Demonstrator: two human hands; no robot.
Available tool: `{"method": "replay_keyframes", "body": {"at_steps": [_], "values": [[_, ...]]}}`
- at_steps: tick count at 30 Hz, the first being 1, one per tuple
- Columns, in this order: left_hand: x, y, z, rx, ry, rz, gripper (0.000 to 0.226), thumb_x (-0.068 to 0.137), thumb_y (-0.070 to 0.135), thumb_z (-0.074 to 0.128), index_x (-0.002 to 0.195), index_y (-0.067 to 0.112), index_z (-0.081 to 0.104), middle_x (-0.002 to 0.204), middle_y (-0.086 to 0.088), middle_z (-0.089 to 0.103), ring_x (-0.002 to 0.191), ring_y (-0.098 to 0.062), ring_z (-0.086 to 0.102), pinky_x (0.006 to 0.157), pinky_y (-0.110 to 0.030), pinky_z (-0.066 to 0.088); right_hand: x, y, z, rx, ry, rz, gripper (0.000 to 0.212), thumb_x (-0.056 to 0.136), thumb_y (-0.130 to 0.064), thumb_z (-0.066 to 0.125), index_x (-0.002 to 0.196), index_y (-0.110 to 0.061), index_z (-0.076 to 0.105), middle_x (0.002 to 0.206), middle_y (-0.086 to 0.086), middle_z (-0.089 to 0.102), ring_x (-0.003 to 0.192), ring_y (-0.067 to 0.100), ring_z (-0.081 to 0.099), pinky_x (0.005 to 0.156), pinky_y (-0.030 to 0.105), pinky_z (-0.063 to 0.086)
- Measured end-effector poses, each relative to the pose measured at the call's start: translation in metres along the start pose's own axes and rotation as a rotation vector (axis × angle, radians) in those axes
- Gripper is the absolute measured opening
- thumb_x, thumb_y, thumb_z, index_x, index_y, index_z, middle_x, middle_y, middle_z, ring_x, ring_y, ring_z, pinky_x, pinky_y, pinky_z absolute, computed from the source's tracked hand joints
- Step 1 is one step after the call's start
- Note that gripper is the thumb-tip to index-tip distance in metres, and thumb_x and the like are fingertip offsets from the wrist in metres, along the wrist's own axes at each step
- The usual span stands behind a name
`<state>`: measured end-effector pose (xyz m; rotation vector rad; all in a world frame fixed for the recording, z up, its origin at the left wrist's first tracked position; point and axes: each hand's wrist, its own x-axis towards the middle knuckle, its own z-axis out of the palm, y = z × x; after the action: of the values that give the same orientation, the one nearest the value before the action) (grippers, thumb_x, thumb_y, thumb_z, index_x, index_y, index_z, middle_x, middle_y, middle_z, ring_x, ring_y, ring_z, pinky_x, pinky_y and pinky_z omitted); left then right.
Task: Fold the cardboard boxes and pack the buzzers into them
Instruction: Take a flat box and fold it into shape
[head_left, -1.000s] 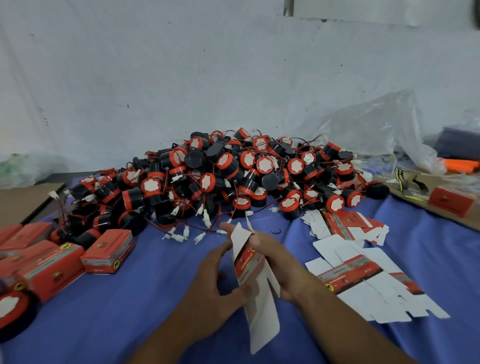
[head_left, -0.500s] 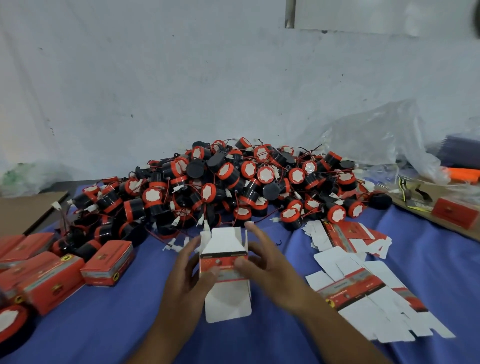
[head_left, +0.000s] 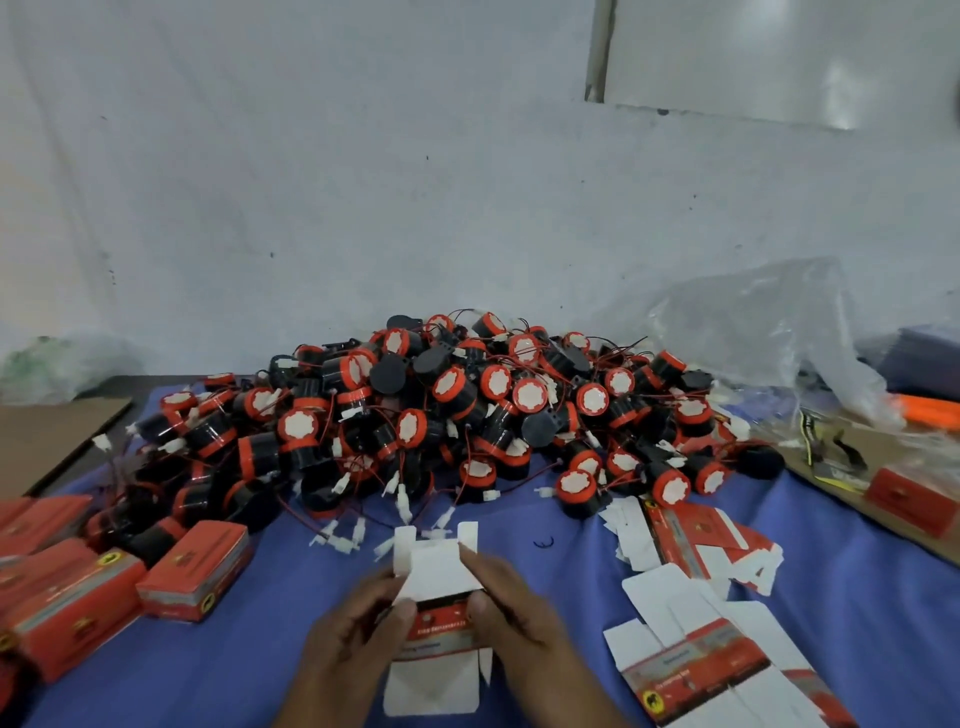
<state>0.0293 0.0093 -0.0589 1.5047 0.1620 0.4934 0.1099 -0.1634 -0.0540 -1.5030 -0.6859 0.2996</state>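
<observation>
Both hands, left (head_left: 353, 626) and right (head_left: 511, 613), grip a half-folded box (head_left: 441, 631) over the table (head_left: 291, 670), near the buzzers (head_left: 457, 410).

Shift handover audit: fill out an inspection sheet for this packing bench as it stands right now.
Surface: blue cloth covers the table.
Job's things: large buzzer pile at the back; half-folded box in front, white flaps open top and bottom; flat box blanks to the right; closed red boxes to the left.
Clutter: clear plastic bag and an orange object at far right; brown cardboard sheet at the left edge.
Grippers: left hand and right hand both grip the half-folded box.
Cables: thin red wires with white connectors trail from the pile onto the cloth.
Surroundings: white wall behind.
</observation>
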Motion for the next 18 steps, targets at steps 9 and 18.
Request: {"method": "replay_keyframes", "body": {"at_steps": [9,18], "values": [[-0.01,0.012,0.005,0.11,-0.047,0.062,0.011,0.092,0.006,0.065,0.089,0.014,0.072,0.099,0.012,0.072,0.081,-0.008,0.07,0.062,-0.013,0.05,0.002,-0.012,0.015,0.072,0.134,-0.043,0.029,0.099,-0.022,0.049,0.111,-0.017,0.075,0.12,0.008,0.067,0.11,0.026,0.067,0.092,0.041,0.056],[-0.017,0.006,0.008,0.086,0.042,0.114,0.04,0.08,0.03,0.071,0.118,0.026,0.062,0.106,0.005,0.074,0.099,-0.014,0.07,0.075,-0.016,0.054,-0.001,-0.008,0.018,-0.176,0.186,-0.135,0.026,0.101,-0.03,0.051,0.108,-0.026,0.077,0.119,-0.012,0.064,0.105,0.016,0.067,0.082,0.027,0.053]]}}
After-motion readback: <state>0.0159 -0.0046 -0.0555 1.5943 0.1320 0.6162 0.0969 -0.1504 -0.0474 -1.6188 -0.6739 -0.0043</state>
